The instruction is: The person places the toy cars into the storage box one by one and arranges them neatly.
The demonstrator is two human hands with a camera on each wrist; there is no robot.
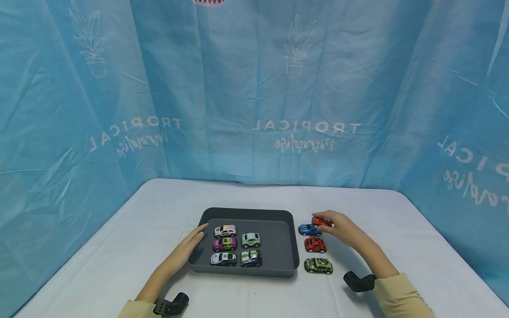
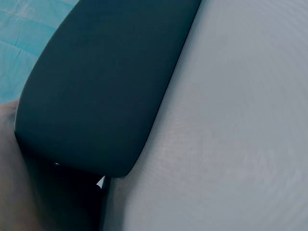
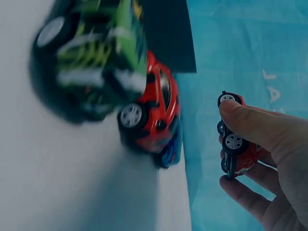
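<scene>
My right hand (image 1: pixel 345 229) pinches an orange-red toy car (image 1: pixel 319 221) between thumb and fingers, behind the other loose cars. In the right wrist view that car (image 3: pixel 248 156) is tipped, its wheels and underside showing. Just under it in the head view sits a blue toy car (image 1: pixel 309 229). Nearer stand a red toy car with black spots (image 1: pixel 315 245) and a green camouflage toy car (image 1: pixel 318 265). At the left side of a dark grey tray (image 1: pixel 242 270), my left hand (image 1: pixel 184 251) rests with its fingers extended along the rim.
Inside the tray's left half stand several toy cars, among them a purple one (image 1: pixel 224 244), a mint one (image 1: pixel 250 240) and a white-and-black one (image 1: pixel 223 259). A white cloth (image 1: pixel 254 296) covers the table. Blue curtains (image 1: pixel 238 88) hang behind and at both sides.
</scene>
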